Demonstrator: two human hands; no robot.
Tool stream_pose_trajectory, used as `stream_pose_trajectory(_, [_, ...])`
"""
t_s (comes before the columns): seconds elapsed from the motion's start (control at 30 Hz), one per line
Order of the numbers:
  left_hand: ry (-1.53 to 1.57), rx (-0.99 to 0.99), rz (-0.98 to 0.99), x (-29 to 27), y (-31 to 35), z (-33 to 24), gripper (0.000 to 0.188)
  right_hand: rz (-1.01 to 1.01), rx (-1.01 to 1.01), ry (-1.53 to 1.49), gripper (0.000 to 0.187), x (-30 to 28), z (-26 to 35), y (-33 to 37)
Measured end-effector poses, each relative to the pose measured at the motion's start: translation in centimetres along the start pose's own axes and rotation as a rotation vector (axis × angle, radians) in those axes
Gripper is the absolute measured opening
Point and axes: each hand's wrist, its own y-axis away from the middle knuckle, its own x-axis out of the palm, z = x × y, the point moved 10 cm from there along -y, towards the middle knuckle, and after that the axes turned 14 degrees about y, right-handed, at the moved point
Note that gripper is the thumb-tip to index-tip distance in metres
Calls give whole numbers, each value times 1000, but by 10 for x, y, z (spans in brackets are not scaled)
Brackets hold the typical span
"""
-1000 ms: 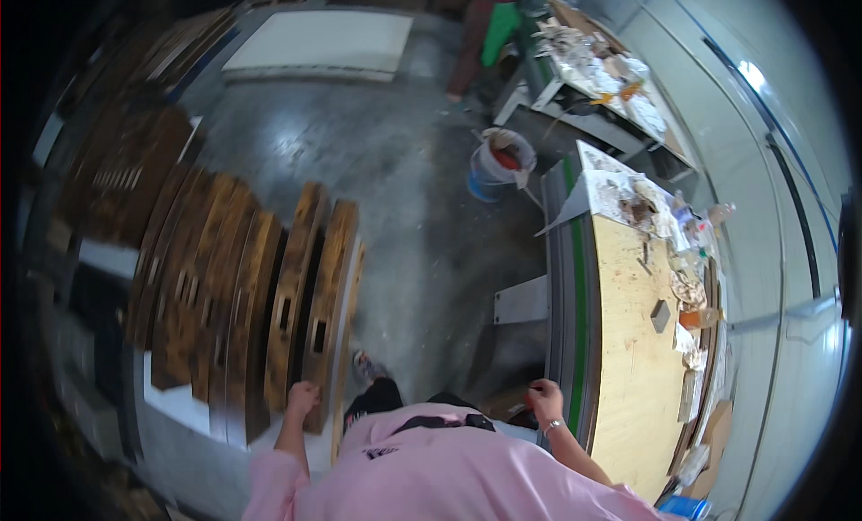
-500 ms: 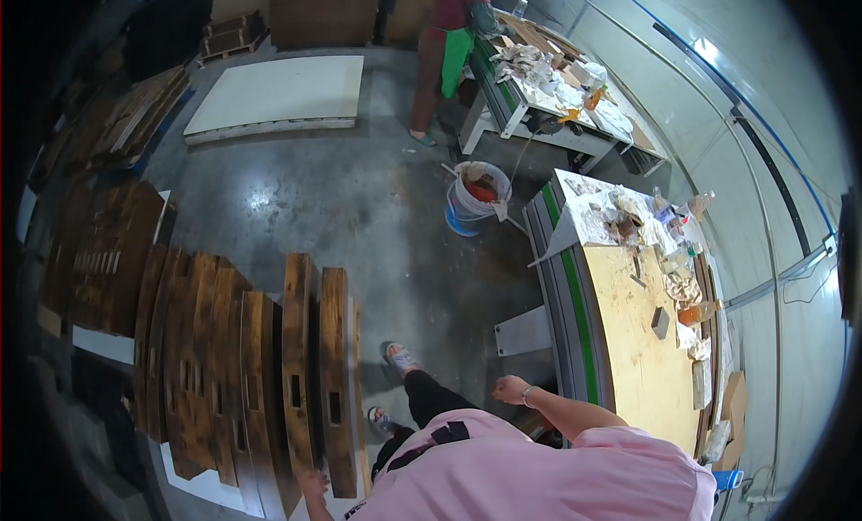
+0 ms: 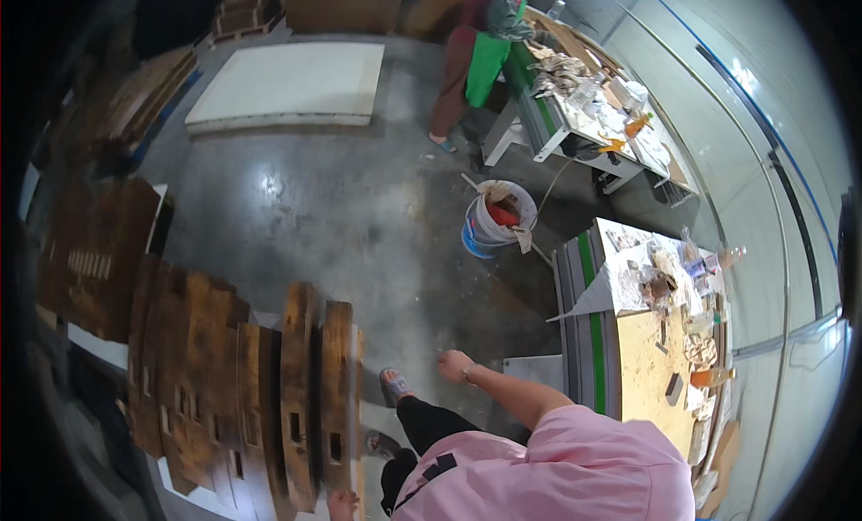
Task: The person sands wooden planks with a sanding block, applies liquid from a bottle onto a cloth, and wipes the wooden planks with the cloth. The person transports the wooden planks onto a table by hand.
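My right hand (image 3: 454, 366), with a bracelet at its wrist, hangs over the floor in loosely curled fingers, and nothing shows in it. At the lower edge, my left hand (image 3: 342, 505) is beside the near end of the rightmost upright wooden board (image 3: 337, 386). It is small and partly cut off, so I cannot tell whether it touches the board or how its fingers lie. Left of that board stand several more dark-stained wooden boards (image 3: 298, 377) on edge in a row, with rectangular slots cut in them.
A wood-topped workbench (image 3: 642, 364) with rags, bottles and a dark block (image 3: 673, 389) stands on the right. Ahead is a bucket (image 3: 483, 244) with rags. A person in a green apron (image 3: 486, 69) is at the far bench (image 3: 575, 117). A white slab (image 3: 287, 83) lies far left.
My right arm has swung forward and left, away from the bench. My left hand has shifted right along the board's near end. The view has turned slightly, so the benches appear lower and further right.
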Motion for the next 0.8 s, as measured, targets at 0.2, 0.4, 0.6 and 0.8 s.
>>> stream_pose_trajectory(0.2, [-345, 204, 3, 69, -57, -61, 25, 52, -357, 395, 28, 52, 23, -98])
stream_pose_trajectory(0.4, [-530, 155, -292, 62, -98, -77, 30, 531, 279, -727, 23, 189, 42, -103])
stream_pose_trajectory(0.6, [-612, 433, -449, 57, -153, -89, 43, 597, 382, -687, 41, 275, 58, -118])
stream_pose_trajectory(0.8, [-644, 495, -443, 46, -224, -95, 54, 611, 443, -929, 58, 353, 99, -140])
